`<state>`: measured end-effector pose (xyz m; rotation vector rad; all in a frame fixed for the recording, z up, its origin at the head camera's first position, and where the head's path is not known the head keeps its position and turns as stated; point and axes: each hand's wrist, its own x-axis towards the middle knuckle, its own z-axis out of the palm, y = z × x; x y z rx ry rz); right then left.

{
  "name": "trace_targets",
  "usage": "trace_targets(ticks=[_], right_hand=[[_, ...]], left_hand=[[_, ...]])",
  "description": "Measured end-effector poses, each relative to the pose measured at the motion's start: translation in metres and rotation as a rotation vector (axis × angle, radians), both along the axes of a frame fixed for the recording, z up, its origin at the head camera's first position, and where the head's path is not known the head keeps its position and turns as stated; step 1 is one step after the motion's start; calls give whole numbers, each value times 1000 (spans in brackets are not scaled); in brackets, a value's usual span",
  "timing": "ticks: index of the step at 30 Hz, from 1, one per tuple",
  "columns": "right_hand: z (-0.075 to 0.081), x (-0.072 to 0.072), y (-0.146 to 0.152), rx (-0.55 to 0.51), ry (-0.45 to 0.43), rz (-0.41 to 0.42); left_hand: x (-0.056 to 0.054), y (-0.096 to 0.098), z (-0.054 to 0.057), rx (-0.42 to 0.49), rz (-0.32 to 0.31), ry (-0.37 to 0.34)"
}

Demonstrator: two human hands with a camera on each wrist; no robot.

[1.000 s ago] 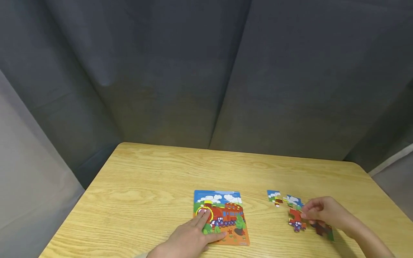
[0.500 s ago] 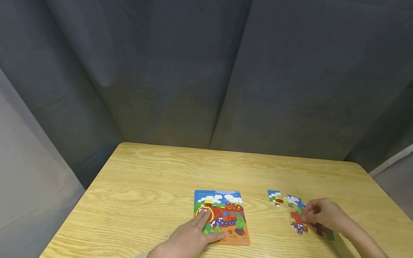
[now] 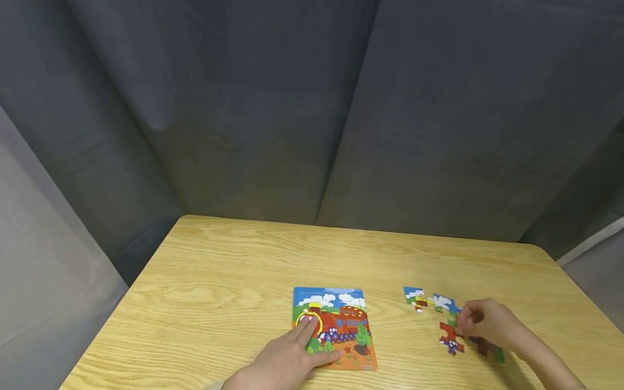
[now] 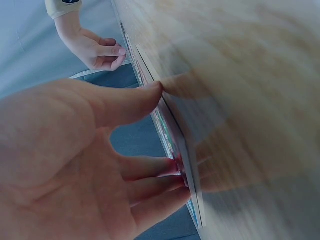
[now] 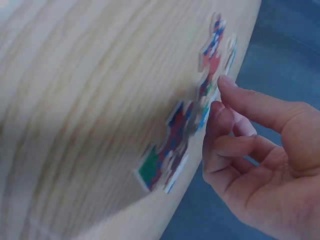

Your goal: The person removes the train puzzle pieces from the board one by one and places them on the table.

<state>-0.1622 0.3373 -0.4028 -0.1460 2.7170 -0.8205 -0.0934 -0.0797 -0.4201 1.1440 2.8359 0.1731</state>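
My left hand (image 3: 280, 357) rests with straight fingers on a train picture puzzle board (image 3: 358, 360); in the left wrist view its thumb (image 4: 130, 102) lies at the board's edge. To the right, my right hand (image 3: 489, 323) is curled, thumb and forefinger pinching the edge of a red jigsaw piece (image 3: 449, 331) with blue wheels. That piece appears low over the table among other pieces; whether it touches them is unclear. In the right wrist view the thumb (image 5: 250, 102) and fingertips partly cover the pieces behind.
Loose jigsaw pieces lie around the right hand: a cloud-and-chimney piece (image 3: 414, 297), a blue sky piece (image 3: 443, 303) and dark red and green ones (image 3: 487, 349) in the hand's shadow. Wooden table (image 3: 219, 271) surrounds them; dark grey curtains (image 3: 244, 135) hang behind.
The right hand has lowered the red piece and shifted it slightly right and toward me, mostly in the first half second, uncovering a green bit above it. The left hand has stayed still.
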Motion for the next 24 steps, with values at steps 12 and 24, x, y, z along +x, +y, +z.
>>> trace_targets(ticks=[12, 24], right_hand=[[13, -4, -65, -246, 53, 179], [-3, -18, -189, -418, 30, 300]], left_hand=[[0, -1, 2, -20, 1, 2], [0, -4, 4, 8, -31, 14]])
